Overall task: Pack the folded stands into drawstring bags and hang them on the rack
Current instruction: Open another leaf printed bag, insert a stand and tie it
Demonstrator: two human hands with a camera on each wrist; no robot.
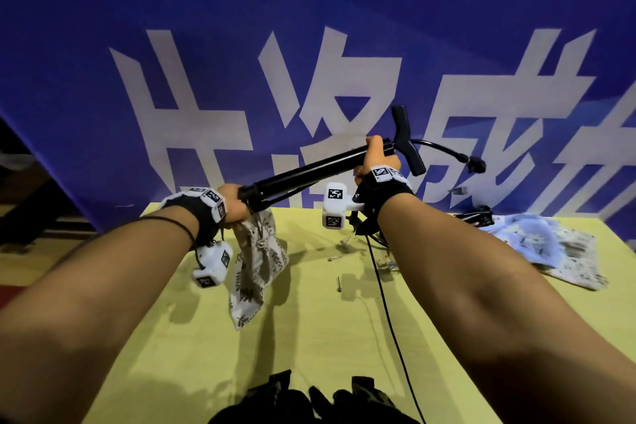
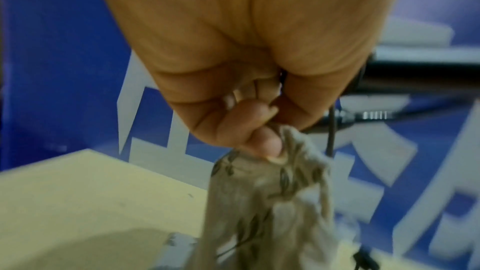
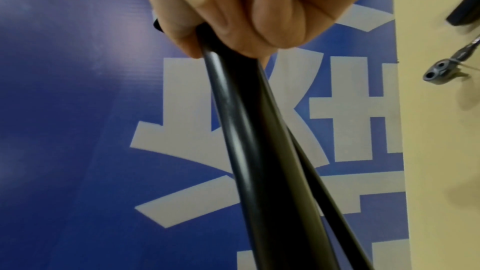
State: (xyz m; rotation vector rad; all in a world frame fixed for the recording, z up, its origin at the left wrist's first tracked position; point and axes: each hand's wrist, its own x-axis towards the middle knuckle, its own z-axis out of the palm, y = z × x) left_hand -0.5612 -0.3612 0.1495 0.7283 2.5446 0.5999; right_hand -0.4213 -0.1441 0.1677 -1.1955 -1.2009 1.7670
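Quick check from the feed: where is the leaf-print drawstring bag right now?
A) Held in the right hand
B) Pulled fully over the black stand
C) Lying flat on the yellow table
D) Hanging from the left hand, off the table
D: the leaf-print bag dangles from the left hand, which also grips one end of the black stand; the right hand grips only the stand, above the yellow table.

Banner (image 1: 103,27): large white Chinese characters on blue, cut off; "成" reads, the rest unclear.
Wrist markers (image 1: 335,194): black-and-white square codes, no letters.
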